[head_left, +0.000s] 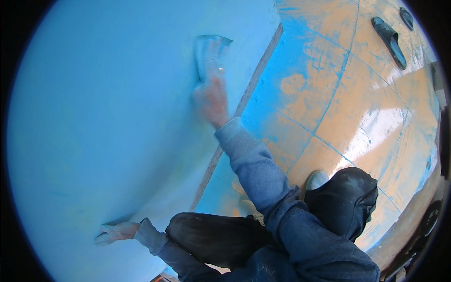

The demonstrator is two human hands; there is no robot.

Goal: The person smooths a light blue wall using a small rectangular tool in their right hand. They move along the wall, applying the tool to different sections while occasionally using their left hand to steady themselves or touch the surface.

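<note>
A broad pale-blue wall (117, 117) fills the left side of the head view. My right hand (213, 89) lies stretched along it, pressing a thin, blue-dusted sheet of sandpaper (202, 44) flat under the fingers. One dark edge of the sheet sticks out past the fingertips. A ring shows on one finger, and the hand is a little blurred. Low on the left, my left hand (117, 232) rests against the same wall with fingers extended and nothing visible in it. Blue dust coats its fingers.
A grey strip (239, 105) edges the wall's bottom. Beyond it, the tan tiled floor (324, 98) is smeared with blue dust. Black slippers (390, 42) lie at the upper right. My bent knees (347, 197) and a pale shoe (317, 179) are close by. Dark clutter lines the right rim.
</note>
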